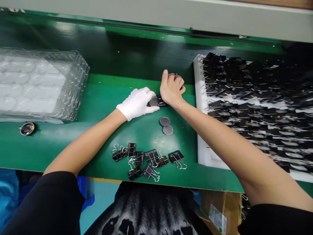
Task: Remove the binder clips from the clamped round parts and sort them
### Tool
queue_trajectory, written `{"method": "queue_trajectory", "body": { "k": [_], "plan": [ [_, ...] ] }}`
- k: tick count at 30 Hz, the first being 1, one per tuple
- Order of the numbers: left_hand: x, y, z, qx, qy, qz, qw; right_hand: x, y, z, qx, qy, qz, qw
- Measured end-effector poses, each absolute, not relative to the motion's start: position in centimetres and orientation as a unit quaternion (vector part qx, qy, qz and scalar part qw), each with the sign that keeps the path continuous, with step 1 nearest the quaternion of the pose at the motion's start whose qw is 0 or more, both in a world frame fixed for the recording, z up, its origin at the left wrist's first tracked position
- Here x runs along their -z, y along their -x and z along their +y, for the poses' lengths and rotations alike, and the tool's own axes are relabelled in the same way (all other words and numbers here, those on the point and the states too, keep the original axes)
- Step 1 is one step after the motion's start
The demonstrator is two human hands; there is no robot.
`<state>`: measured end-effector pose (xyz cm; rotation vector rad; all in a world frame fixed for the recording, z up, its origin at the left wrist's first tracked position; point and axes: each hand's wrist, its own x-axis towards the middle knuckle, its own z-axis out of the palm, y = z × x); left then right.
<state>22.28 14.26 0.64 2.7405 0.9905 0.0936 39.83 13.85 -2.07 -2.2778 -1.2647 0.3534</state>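
Note:
My left hand (138,103), in a white glove, pinches a round dark disc (154,101) at the table's middle. A black binder clip (161,101) lies against the disc's right side. The heel of my bare right hand (172,86) rests on or right beside this clip, hiding part of it. The right fingers are loosely curled and raised, with nothing in them. Two grey discs (166,125) lie overlapping just below, on the green table (97,137). Nearer my body are several loose black binder clips (139,159) with silver wire handles.
At left stands a stack of clear plastic trays (70,88), with a small round metal-rimmed piece (27,129) in front. A white foam tray (201,130) packed with rows of clipped pieces (251,120) fills the right side. A cardboard box (220,209) sits below the table edge.

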Motion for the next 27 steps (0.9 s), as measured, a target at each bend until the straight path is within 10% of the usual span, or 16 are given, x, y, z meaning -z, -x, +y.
{"method": "queue_trajectory", "body": {
  "k": [8, 14, 27],
  "plan": [
    [-0.9, -21.9, 13.4, -0.075, -0.928, 0.361, 0.049, -2.5, -39.1, 10.9, -0.121, 0.847, -0.427, 0.291],
    [-0.7, -21.5, 13.2, -0.092, -0.930, 0.354, 0.044, -6.9, -40.8, 3.5, -0.107, 0.739, -0.646, 0.160],
    [-0.5, -21.4, 13.9, -0.069, -0.941, 0.323, 0.066, -0.2, -37.8, 12.9, -0.177, 0.829, -0.461, 0.260]
  ]
}}
